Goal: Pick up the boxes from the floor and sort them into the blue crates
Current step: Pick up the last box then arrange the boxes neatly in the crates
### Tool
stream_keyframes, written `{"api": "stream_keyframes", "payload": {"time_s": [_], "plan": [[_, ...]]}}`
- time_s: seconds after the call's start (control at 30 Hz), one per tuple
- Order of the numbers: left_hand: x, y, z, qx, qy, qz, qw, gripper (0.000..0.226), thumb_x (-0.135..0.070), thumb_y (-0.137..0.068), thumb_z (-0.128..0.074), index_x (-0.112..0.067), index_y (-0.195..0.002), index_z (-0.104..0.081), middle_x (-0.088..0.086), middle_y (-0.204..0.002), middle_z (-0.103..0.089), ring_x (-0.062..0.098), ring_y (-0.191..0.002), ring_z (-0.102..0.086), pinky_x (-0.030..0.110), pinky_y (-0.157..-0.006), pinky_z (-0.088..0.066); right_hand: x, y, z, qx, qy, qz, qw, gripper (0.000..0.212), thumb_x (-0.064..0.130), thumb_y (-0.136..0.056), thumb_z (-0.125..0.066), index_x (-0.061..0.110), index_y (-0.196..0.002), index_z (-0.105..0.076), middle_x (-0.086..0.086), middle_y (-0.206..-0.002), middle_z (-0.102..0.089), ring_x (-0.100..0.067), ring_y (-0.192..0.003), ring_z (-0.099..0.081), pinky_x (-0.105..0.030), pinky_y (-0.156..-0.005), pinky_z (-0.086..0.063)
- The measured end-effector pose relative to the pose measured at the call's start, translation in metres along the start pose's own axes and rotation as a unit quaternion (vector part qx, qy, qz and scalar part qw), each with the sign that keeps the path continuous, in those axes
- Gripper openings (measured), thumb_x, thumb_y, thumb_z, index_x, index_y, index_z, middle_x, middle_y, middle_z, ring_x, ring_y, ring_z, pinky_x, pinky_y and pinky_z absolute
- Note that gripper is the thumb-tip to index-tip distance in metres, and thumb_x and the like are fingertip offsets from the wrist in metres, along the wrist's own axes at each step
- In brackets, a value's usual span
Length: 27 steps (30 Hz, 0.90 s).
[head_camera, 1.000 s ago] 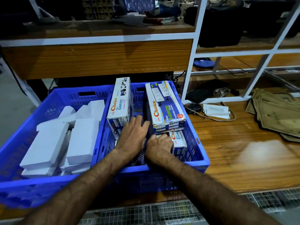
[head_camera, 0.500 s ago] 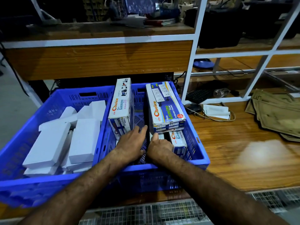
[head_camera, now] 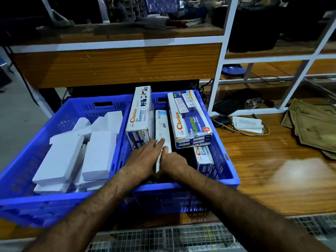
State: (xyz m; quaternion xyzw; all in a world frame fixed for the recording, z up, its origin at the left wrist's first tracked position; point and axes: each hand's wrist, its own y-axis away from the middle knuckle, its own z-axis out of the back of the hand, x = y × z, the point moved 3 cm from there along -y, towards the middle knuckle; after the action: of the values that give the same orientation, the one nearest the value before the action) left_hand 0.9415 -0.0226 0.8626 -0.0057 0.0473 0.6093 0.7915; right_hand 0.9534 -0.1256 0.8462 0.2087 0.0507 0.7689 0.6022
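Note:
Two blue crates stand side by side on a wooden table. The left crate (head_camera: 101, 103) holds several plain white boxes (head_camera: 99, 151). In the right crate (head_camera: 225, 158) a Choice box (head_camera: 139, 115) stands on edge at the left. A stack of Choice boxes (head_camera: 189, 119) lies at the right, with another Choice box (head_camera: 203, 159) below it. A narrow white box (head_camera: 161, 124) stands on edge in the gap between them. My left hand (head_camera: 145, 157) presses straight fingers against its left side. My right hand (head_camera: 174, 164) grips its near end, thumb on top.
The wooden table (head_camera: 263, 170) stretches to the right, carrying a white adapter with cable (head_camera: 247, 122) and folded khaki bags (head_camera: 316, 128). A black keyboard (head_camera: 227, 106) lies behind a white shelf frame (head_camera: 220, 70). Wire mesh (head_camera: 163, 239) runs below the table's front edge.
Both hands were low in the gap between the Choice boxes. The narrow white box now shows between them, standing on edge in that gap.

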Motion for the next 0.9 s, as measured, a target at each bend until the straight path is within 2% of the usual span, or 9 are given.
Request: {"api": "stream_keyframes", "payload": {"time_s": [0.1, 0.2, 0.33, 0.47, 0.6, 0.67, 0.73, 0.8, 0.9], "plan": [[-0.003, 0.002, -0.001, -0.020, 0.012, -0.006, 1.000, 0.104, -0.015, -0.082, -0.078, -0.026, -0.159, -0.011, 0.001, -0.161, -0.025, 0.025, -0.143, -0.037, 0.043, -0.105, -0.047, -0.002, -0.001, 0.004, 0.028, -0.004, 0.026, 0.999, 0.104, 0.050, -0.078, -0.078, 0.007, -0.153, -0.021, -0.017, -0.130, -0.059, -0.034, -0.117, -0.060, -0.040, -0.091, -0.051], [-0.007, 0.004, -0.001, -0.030, 0.027, -0.013, 0.999, 0.097, -0.012, -0.085, -0.074, -0.026, -0.159, -0.013, 0.002, -0.160, -0.025, 0.026, -0.140, -0.042, 0.041, -0.104, -0.047, -0.002, 0.003, 0.014, 0.022, 0.044, 0.051, 0.998, 0.072, 0.051, -0.085, -0.071, 0.013, -0.141, -0.045, -0.010, -0.124, -0.065, -0.030, -0.110, -0.065, -0.036, -0.086, -0.051], [-0.014, 0.006, 0.012, -0.079, 0.046, -0.011, 0.996, 0.077, -0.014, -0.092, -0.064, -0.027, -0.156, -0.021, 0.000, -0.149, -0.031, 0.027, -0.125, -0.053, 0.042, -0.091, -0.053, -0.009, 0.016, 0.035, -0.078, 0.079, 0.063, 0.992, 0.052, 0.045, -0.089, -0.066, 0.019, -0.132, -0.053, -0.007, -0.120, -0.066, -0.029, -0.109, -0.065, -0.034, -0.079, -0.048], [-0.019, 0.008, 0.030, -0.180, 0.048, -0.016, 0.982, 0.060, -0.020, -0.089, -0.067, -0.027, -0.143, -0.040, -0.002, -0.127, -0.042, 0.022, -0.107, -0.057, 0.040, -0.075, -0.055, -0.021, 0.028, 0.061, -0.221, 0.048, 0.078, 0.971, 0.045, 0.040, -0.088, -0.064, 0.017, -0.126, -0.056, -0.008, -0.114, -0.067, -0.032, -0.106, -0.065, -0.037, -0.077, -0.050], [-0.019, 0.004, 0.042, -0.260, -0.012, 0.004, 0.965, 0.058, -0.032, -0.085, -0.073, -0.022, -0.137, -0.049, 0.002, -0.122, -0.044, 0.022, -0.106, -0.051, 0.035, -0.083, -0.050, -0.029, 0.031, 0.062, -0.321, 0.044, 0.098, 0.941, 0.043, 0.038, -0.086, -0.066, 0.015, -0.118, -0.051, -0.008, -0.109, -0.055, -0.030, -0.100, -0.058, -0.035, -0.065, -0.040], [-0.019, 0.002, 0.047, -0.287, -0.032, 0.021, 0.957, 0.058, -0.036, -0.083, -0.074, -0.021, -0.134, -0.051, 0.006, -0.126, -0.044, 0.026, -0.111, -0.048, 0.039, -0.089, -0.047, -0.032, 0.031, 0.059, -0.351, 0.058, 0.100, 0.929, 0.053, 0.040, -0.082, -0.071, 0.014, -0.124, -0.052, -0.010, -0.115, -0.051, -0.030, -0.104, -0.053, -0.038, -0.071, -0.046], [-0.017, 0.000, 0.049, -0.297, -0.044, 0.048, 0.953, 0.064, -0.041, -0.079, -0.076, -0.019, -0.134, -0.051, 0.011, -0.135, -0.042, 0.031, -0.120, -0.046, 0.045, -0.095, -0.044, -0.037, 0.029, 0.059, -0.357, 0.076, 0.086, 0.927, 0.067, 0.043, -0.080, -0.073, 0.013, -0.135, -0.049, -0.015, -0.128, -0.049, -0.033, -0.114, -0.049, -0.041, -0.090, -0.047], [-0.012, -0.002, 0.048, -0.298, -0.043, 0.087, 0.950, 0.074, -0.047, -0.076, -0.077, -0.016, -0.137, -0.049, 0.017, -0.144, -0.038, 0.037, -0.129, -0.041, 0.050, -0.102, -0.041, -0.041, 0.027, 0.060, -0.356, 0.091, 0.059, 0.928, 0.079, 0.046, -0.078, -0.074, 0.011, -0.143, -0.043, -0.022, -0.140, -0.044, -0.037, -0.127, -0.043, -0.045, -0.105, -0.041], [-0.001, -0.006, 0.043, -0.289, -0.033, 0.141, 0.946, 0.087, -0.057, -0.076, -0.076, -0.010, -0.142, -0.043, 0.024, -0.150, -0.031, 0.042, -0.137, -0.032, 0.055, -0.111, -0.034, -0.050, 0.025, 0.061, -0.336, 0.100, 0.030, 0.936, 0.088, 0.047, -0.079, -0.072, 0.012, -0.151, -0.034, -0.026, -0.152, -0.032, -0.041, -0.140, -0.031, -0.052, -0.116, -0.029]]}}
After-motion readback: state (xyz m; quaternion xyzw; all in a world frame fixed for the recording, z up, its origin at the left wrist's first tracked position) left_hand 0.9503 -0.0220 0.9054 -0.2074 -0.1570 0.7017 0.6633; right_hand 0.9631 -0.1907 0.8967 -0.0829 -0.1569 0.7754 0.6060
